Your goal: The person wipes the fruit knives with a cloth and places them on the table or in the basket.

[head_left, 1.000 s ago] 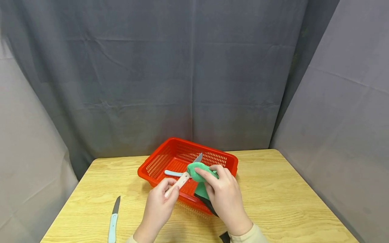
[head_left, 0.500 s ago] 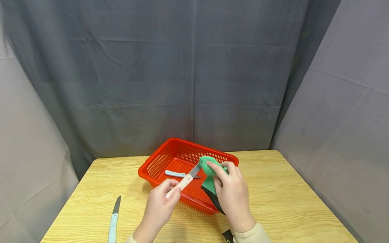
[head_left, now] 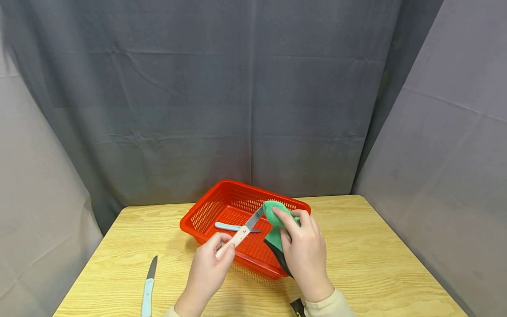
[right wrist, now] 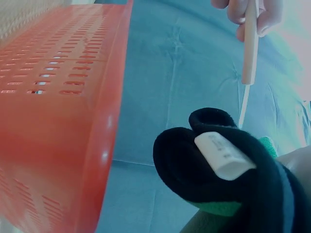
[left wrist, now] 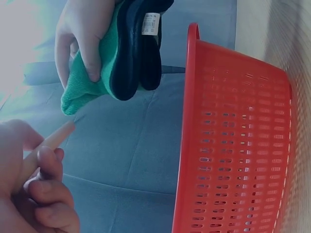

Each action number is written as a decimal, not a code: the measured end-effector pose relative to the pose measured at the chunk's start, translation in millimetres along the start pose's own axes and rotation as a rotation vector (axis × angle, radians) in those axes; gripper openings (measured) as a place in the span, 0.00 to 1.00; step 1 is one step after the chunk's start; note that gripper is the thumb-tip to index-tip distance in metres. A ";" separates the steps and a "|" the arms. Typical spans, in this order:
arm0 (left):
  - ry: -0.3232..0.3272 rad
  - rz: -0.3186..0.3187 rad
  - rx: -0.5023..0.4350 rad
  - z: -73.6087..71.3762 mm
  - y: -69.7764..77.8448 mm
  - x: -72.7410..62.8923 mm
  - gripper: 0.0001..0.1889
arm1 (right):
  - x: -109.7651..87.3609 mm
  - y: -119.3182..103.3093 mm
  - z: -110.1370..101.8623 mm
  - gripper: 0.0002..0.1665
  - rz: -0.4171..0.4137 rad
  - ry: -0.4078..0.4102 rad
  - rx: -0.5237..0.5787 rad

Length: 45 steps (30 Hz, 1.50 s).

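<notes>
My left hand (head_left: 210,268) grips the pale pinkish handle of a knife (head_left: 238,237), its blade slanting up and to the right over the basket. In my right hand (head_left: 305,251) is a folded green cloth (head_left: 276,214) with black trim, pinched between thumb and fingers. The cloth's edge meets the blade near its tip, and most of the blade shows bare. In the right wrist view, a white label (right wrist: 224,155) shows on the black trim. Beneath the held knife, a second knife with a light blue handle (head_left: 227,226) lies inside the red basket (head_left: 200,203).
On the wooden table (head_left: 376,255), a third knife (head_left: 147,290) with a light blue handle lies at the left, blade pointing away. A small black piece (head_left: 297,307) shows beside the right sleeve. Grey curtains (head_left: 178,110) stand behind the table.
My right hand has slid the cloth up and right along the blade from near the handle to the tip, baring the blade. The left hand has hardly moved.
</notes>
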<state>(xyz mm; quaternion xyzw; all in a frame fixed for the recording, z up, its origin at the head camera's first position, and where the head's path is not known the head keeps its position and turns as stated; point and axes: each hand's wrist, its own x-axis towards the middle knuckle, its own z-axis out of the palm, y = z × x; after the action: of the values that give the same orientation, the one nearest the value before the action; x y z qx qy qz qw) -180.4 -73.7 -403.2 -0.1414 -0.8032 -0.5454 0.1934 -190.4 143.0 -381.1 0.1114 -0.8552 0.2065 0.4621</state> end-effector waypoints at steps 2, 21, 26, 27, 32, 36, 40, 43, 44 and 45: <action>-0.003 -0.023 0.015 -0.3 0.5 0.6 0.05 | 0.0 -0.8 -0.8 0.33 -0.004 0.011 0.003; 0.050 0.063 0.260 -0.3 -14.6 5.7 0.06 | 1.3 -4.2 -5.2 0.34 -0.034 0.043 0.002; 0.041 0.078 0.345 -2.1 -18.9 9.0 0.05 | 1.1 -3.8 -4.7 0.34 -0.036 0.038 0.005; 0.033 0.074 0.356 -2.1 -19.3 10.6 0.04 | 1.1 -3.6 -4.7 0.34 -0.034 0.038 0.004; -0.010 0.131 0.429 -0.8 -21.3 24.0 0.03 | 1.6 -2.4 -4.8 0.33 -0.030 0.040 -0.002; -0.046 0.169 0.483 -0.7 -23.8 38.6 0.03 | 1.9 -2.5 -4.5 0.33 -0.032 0.039 -0.002; -0.104 0.161 0.522 -1.3 -26.6 52.8 0.02 | 1.6 -2.6 -3.8 0.33 -0.040 0.034 0.000; -0.162 0.153 0.552 -0.7 -30.3 62.0 0.02 | 0.9 -2.4 -2.5 0.33 -0.053 0.031 0.000; -0.185 0.149 0.560 -0.3 -32.3 64.6 0.02 | 0.7 -2.3 -2.0 0.33 -0.057 0.031 -0.001; -0.209 0.147 0.569 0.2 -34.5 67.3 0.02 | 0.3 -2.2 -1.4 0.33 -0.060 0.029 -0.002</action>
<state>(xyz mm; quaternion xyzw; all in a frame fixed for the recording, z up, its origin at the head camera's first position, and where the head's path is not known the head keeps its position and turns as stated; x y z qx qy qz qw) -255.2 -85.1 -400.3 -0.1946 -0.9269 -0.2656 0.1803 -188.7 141.6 -379.7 0.1335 -0.8449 0.1934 0.4805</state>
